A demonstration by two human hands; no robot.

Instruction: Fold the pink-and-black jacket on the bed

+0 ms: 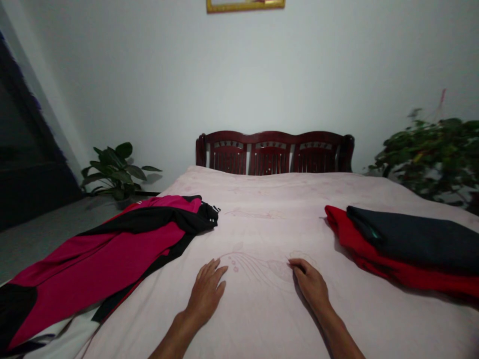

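Observation:
Both of my hands rest on a pale pink bedsheet (262, 219) with a faint printed pattern. My left hand (207, 289) lies flat, palm down, fingers stretched out and holding nothing. My right hand (309, 281) also lies palm down on the sheet with its fingers slightly curled, empty. A magenta and black garment (112, 254) is spread loosely on the bed to the left of my left hand. To the right of my right hand lies a folded red garment (374, 262) with a folded dark navy garment (415, 237) stacked on top.
A dark red wooden headboard (273, 152) stands against the white wall at the far end. Potted plants stand at the left (116, 172) and at the right (430, 154). A gold picture frame (245, 5) hangs above. Grey floor lies to the left.

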